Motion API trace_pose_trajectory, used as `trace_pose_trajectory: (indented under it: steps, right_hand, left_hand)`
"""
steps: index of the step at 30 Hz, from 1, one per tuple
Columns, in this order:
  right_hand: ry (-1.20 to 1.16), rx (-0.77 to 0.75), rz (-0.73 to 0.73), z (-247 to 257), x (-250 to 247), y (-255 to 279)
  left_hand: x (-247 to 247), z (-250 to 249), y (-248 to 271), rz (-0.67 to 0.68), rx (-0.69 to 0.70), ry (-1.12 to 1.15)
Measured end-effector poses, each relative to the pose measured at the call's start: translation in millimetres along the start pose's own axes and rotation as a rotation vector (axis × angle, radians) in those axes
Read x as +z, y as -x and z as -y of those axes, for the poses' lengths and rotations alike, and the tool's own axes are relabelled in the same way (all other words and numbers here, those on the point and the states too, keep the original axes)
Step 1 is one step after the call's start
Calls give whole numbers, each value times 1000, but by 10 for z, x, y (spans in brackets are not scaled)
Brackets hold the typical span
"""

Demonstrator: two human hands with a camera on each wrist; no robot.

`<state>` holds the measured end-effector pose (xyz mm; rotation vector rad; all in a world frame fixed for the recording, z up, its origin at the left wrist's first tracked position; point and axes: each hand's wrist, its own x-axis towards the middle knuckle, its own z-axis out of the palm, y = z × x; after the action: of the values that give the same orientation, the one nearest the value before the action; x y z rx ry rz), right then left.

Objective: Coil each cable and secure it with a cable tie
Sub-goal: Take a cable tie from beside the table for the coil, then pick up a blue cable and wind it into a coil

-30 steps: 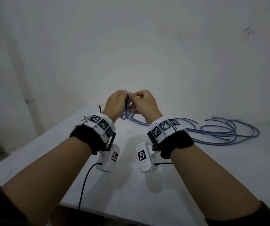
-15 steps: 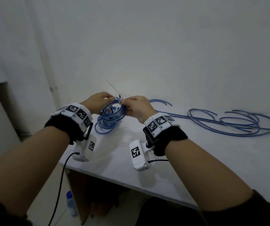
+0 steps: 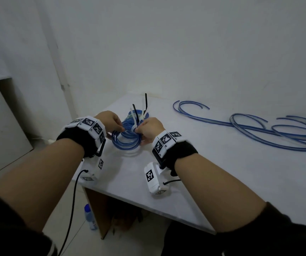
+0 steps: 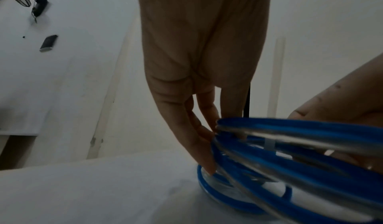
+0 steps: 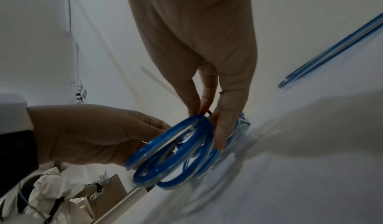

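Both hands meet over the near left corner of the white table (image 3: pixel 222 182), with a coiled blue cable (image 3: pixel 126 139) held between them. The left hand (image 3: pixel 109 121) grips the coil's left side, its fingers (image 4: pixel 199 129) reaching down and curling against the loops, the fingertips close to the tabletop. The right hand (image 3: pixel 150 129) holds the coil's right side, fingers (image 5: pixel 223 126) pressed together and pinching the bundle where a white cable tie (image 3: pixel 135 124) wraps it. The tie's free tail points up and away from the hands. The coil tilts, its lower edge at or just above the table; the blur there makes contact hard to judge.

Just behind the held coil lies another blue bundle (image 3: pixel 139 113), with 2 black cable ties (image 3: pixel 145 102) sticking upward from it; how many coils sit in that heap is unclear.

Well apart to the right, a long uncoiled blue cable (image 3: pixel 259 130) sprawls in loose loops across the table toward the wall (image 3: pixel 185 52).

Each wrist carries a black band with white marker blocks and a white camera unit (image 3: pixel 154 178) hanging beneath. Under the table's edge a plastic bottle (image 3: pixel 90 217) stands on the floor beside a brown cabinet (image 3: pixel 100 215).
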<state>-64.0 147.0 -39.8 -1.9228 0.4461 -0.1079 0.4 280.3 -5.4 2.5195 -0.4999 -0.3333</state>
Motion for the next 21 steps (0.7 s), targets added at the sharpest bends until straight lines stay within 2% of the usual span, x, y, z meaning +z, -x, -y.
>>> trace_pose_trajectory:
  steps: [7, 10, 15, 21]
  right_hand:
    - [47, 44, 82, -71, -26, -99]
    - [66, 37, 103, -56, -59, -79]
    - [41, 76, 66, 87, -369, 40]
    - [96, 8, -75, 236, -1153, 216]
  left_hand:
    - [-32, 26, -79, 68, -30, 68]
    - [-109, -5, -80, 43, -23, 74]
    - [-360, -332, -19, -99, 99, 89]
    - [-536, -1099, 28, -218, 307, 120]
